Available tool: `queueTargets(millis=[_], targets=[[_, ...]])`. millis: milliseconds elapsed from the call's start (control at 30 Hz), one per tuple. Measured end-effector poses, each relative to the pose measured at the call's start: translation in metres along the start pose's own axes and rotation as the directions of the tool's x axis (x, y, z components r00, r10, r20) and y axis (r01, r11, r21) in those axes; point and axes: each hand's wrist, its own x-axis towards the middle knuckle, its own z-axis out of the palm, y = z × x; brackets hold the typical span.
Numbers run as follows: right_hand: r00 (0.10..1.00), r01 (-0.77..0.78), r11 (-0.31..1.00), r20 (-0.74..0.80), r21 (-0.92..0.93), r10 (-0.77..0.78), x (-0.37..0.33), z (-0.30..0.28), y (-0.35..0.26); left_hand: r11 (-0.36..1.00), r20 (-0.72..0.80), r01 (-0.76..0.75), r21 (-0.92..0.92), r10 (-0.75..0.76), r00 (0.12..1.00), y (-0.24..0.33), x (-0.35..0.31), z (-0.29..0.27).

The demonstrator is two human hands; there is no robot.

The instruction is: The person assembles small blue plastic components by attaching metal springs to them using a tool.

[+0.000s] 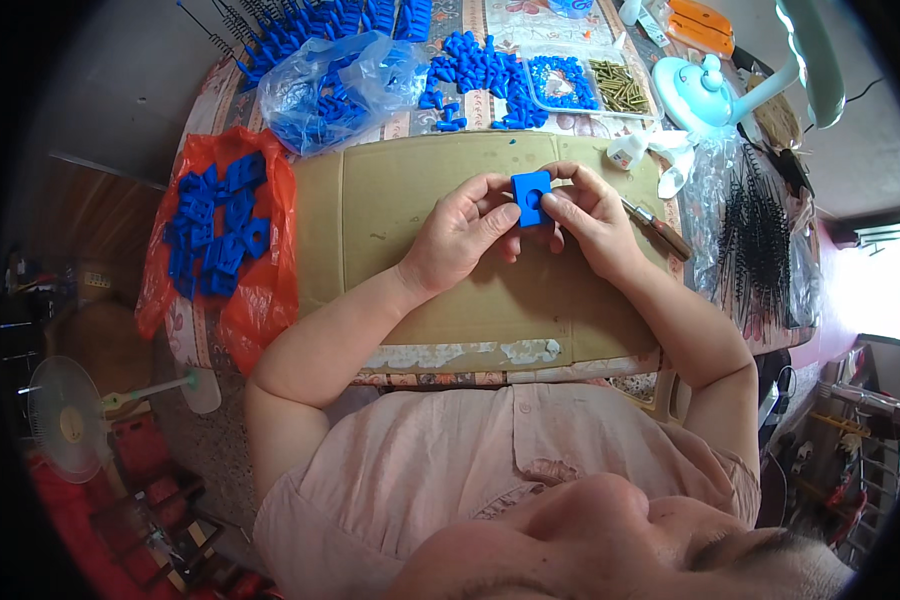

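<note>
A small blue rectangular plastic block (pixel 531 186) with a round hole near its lower middle is held up between my two hands, above a brown cardboard sheet (pixel 410 300). My left hand (pixel 462 228) grips its left edge, thumb across the front. On the right edge, my right hand (pixel 592 215) closes with its thumb beside the hole. The fingers behind the block are partly hidden. A screwdriver (pixel 658 228) with a brown handle lies just right of my right hand.
At the left, a red plastic bag (pixel 270 310) holds several blue parts. Beyond the cardboard are a clear bag (pixel 345 95), loose blue pieces (pixel 480 65) and a tray (pixel 610 113) of blue pieces and brass-coloured screws. A pale lamp (pixel 692 92), white bottle (pixel 626 150) and black springs (pixel 755 240) stand rightward.
</note>
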Motion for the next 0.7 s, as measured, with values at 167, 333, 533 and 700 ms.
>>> queueTargets(millis=[167, 333, 533, 700], targets=[[1.0, 0.006, 1.0, -0.009, 0.021, -0.006, -0.0005, -0.0001, -0.0002, 1.0, 0.028, 0.018, -0.011, -0.017, 0.999, -0.0001, -0.001, -0.0014], [1.0, -0.005, 0.998, -0.02, 0.068, 0.007, 0.0, -0.0016, 0.0019, 1.0, 0.047, 0.014, 0.007, -0.015, 0.999, 0.0017, -0.0011, 0.0015], [1.0, 0.005, 0.999, -0.006, -0.052, -0.005, -0.0016, -0.0007, 0.0031, 0.996, 0.025, 0.081, -0.028, -0.08, 0.996, -0.0003, -0.0003, -0.0048], [0.997, 0.041, 0.999, 0.074, -0.029, -0.039, -0.001, -0.002, 0.0052, 0.995, -0.006, 0.101, 0.021, -0.101, 0.995, -0.0025, 0.0004, -0.0063]])
